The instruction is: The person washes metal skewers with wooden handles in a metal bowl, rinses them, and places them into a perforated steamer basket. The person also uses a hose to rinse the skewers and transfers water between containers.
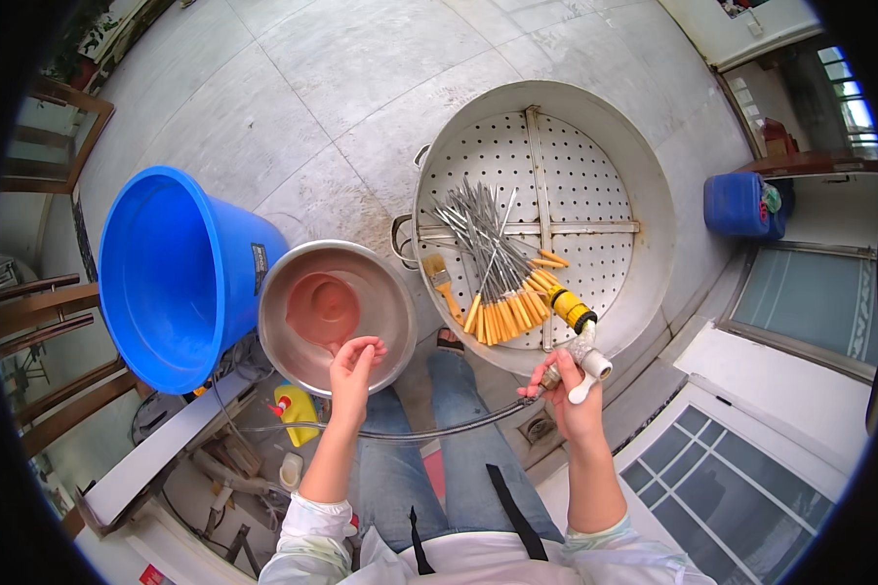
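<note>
My right hand point(571, 398) grips a metal tap point(585, 355) with a yellow and black nozzle point(572, 308), which points into a large round metal steamer pan point(647, 183) with a perforated base. A clear braided hose point(446, 430) runs left from the tap's fitting. Many metal skewers point(483, 234) with orange-yellow handles lie heaped in the pan, beside a flat paintbrush-type brush point(443, 281). My left hand point(355, 365) is at the handle of a pink plastic ladle point(325, 311) in a steel basin point(401, 314); its fingers are curled, and whether they hold the handle is unclear.
A large blue plastic tub point(164, 278) stands tilted left of the basin. A yellow bottle point(298, 417) with a red cap is below it. A blue jerrycan point(735, 205) stands at the right by a cabinet. A floor drain point(538, 430) lies near my right leg.
</note>
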`<state>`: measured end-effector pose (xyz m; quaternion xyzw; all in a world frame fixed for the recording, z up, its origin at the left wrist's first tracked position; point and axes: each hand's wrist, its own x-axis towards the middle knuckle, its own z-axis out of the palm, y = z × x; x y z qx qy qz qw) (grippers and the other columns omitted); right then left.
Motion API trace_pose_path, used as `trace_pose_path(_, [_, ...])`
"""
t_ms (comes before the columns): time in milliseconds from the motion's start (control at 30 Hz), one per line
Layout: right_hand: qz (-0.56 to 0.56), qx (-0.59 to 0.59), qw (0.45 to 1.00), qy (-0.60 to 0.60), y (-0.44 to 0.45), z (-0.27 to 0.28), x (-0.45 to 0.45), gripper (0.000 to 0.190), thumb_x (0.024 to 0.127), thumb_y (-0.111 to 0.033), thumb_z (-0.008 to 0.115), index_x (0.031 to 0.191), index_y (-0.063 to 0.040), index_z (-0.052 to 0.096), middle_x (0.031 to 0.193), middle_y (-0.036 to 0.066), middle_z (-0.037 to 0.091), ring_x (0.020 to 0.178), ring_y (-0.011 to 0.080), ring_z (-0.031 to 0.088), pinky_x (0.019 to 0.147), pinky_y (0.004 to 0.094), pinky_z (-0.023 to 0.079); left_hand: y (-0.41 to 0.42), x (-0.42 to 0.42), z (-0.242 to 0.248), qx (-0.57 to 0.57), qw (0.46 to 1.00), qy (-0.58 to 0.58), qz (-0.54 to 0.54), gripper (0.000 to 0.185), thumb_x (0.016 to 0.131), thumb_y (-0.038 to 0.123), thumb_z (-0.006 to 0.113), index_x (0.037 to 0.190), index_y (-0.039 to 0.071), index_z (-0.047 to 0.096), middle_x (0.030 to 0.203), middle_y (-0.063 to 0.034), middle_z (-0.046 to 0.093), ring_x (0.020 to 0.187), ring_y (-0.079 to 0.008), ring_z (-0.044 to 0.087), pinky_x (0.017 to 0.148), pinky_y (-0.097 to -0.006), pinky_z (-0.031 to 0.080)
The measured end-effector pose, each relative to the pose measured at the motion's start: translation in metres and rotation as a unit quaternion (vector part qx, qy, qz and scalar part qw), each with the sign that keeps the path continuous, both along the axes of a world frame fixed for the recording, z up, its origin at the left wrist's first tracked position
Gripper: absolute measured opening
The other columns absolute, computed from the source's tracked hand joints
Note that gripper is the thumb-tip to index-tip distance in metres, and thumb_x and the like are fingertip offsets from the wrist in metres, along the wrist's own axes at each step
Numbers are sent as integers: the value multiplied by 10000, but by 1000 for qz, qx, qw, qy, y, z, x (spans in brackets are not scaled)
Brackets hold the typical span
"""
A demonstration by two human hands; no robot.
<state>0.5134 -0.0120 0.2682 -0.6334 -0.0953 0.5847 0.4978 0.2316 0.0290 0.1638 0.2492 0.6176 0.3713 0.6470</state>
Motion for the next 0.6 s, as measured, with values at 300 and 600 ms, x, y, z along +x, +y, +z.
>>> trace_pose_path(300, [31,4,999,32,17,1,4,257,967,-288,512,917,-35,513,720,121,594,606,201,601,632,431,571,89,160,-46,-163,934,-313,-56,332,997,171,447,1165,-97,545,1158,-193,613,1097,-251,599,933,-322,498])
trace_pose_path(600, [38,16,993,110,33,-3,6,211,977,-204,512,996,6,497,791,104,591,659,170,611,658,341,566,125,235,-98,-218,895,-383,-76,449,1025,284,340,1172,-81,555,1183,-194,617,1127,-278,593,925,-340,497])
